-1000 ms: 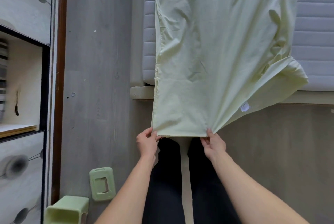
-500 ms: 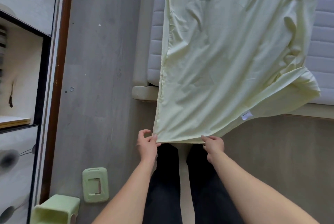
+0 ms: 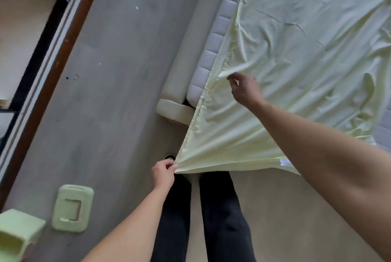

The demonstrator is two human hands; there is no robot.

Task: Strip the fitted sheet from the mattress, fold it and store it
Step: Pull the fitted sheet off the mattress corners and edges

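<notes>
A pale yellow-green cotton fitted sheet is seen spread over a white quilted mattress, its near end drawn off the foot of the bed towards the person. The sheet's long axis runs away from the body and up to the right. Its near left corner is pinched between the curled fingers and thumb of the left hand, held low, just in front of the black-trousered legs. Further along the same left edge, the fabric appears to be nipped by the fingertips of the right hand, which has reached across and is the nearer to the mattress. A small white label is sewn at the near hem; no writing on it can be read.
</notes>
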